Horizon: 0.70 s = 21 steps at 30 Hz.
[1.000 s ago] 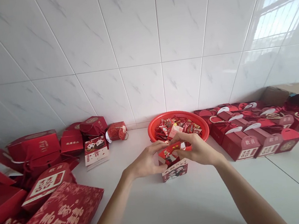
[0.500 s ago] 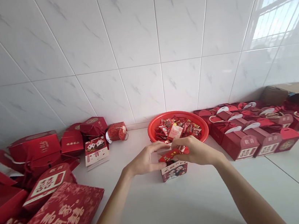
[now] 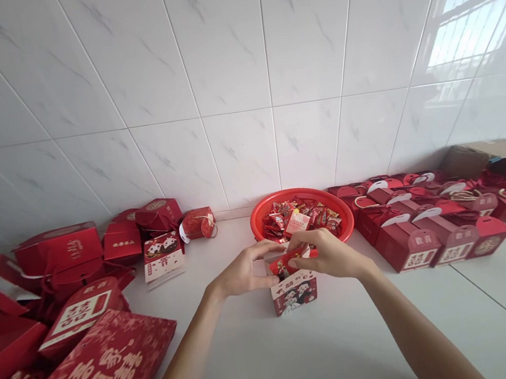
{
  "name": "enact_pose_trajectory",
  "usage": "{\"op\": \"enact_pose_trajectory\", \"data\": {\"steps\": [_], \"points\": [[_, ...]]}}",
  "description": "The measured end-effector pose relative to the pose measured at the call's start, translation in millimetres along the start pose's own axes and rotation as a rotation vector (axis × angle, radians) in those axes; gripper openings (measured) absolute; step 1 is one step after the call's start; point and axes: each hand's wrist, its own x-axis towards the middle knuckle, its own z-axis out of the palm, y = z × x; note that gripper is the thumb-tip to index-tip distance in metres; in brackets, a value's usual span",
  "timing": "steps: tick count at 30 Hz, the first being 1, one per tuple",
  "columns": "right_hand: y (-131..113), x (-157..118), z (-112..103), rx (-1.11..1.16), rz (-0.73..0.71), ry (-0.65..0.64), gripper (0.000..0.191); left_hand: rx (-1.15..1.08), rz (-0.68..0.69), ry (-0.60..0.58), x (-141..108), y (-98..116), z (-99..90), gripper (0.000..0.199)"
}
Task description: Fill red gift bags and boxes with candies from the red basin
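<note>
In the head view a small printed gift box (image 3: 294,293) stands open-topped on the white table, red and cream with two cartoon figures on its front. My left hand (image 3: 244,270) is closed on the box's left side, its thumb at the front rim. From the right, my right hand (image 3: 326,256) reaches over the opening, its fingers closed around a red wrapped packet (image 3: 282,264) sitting in the mouth of the box. Some of the right fingertips are hidden behind the packet and box. Just behind the hands is a red plastic basket (image 3: 256,214) of wrapped sweets (image 3: 315,215).
Red gift boxes (image 3: 410,246) with handles stand in rows at the right, beside a brown cardboard box (image 3: 495,151). A heap of red boxes (image 3: 81,299) covers the left. One cream and red printed box (image 3: 164,263) stands near it. A tiled wall (image 3: 242,147) closes off the back.
The red packet has gone lower into the gift box, with my right fingers following it. The box has shifted slightly toward me, and more of its front shows. My left hand has barely moved.
</note>
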Motion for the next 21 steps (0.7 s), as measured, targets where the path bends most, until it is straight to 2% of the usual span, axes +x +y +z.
{"op": "enact_pose_trajectory", "data": {"steps": [4, 8, 12, 14, 16, 18, 21], "points": [[-2, -1, -1, 0.009, -0.027, 0.019, 0.004, 0.028, -0.013, 0.000, 0, 0, -0.4, 0.059], [-1, -1, -2, -0.002, -0.043, 0.014, 0.008, 0.042, -0.017, 0.016, -1, 2, -0.4, 0.057], [2, -2, -9, -0.054, -0.004, 0.069, 0.006, 0.072, -0.016, 0.054, -2, 7, -0.4, 0.045], [4, -4, -13, -0.095, 0.015, 0.104, 0.012, 0.077, -0.028, 0.064, -2, 9, -0.9, 0.040], [7, -6, -18, -0.119, 0.018, 0.100, 0.026, 0.084, -0.050, 0.051, -3, 10, -1.7, 0.046], [10, -7, -21, -0.132, 0.023, 0.051, 0.038, 0.083, -0.073, 0.023, -3, 10, -2.1, 0.063], [13, -8, -22, -0.149, 0.048, -0.014, 0.042, 0.045, -0.096, 0.043, -3, 8, -0.8, 0.083]]}}
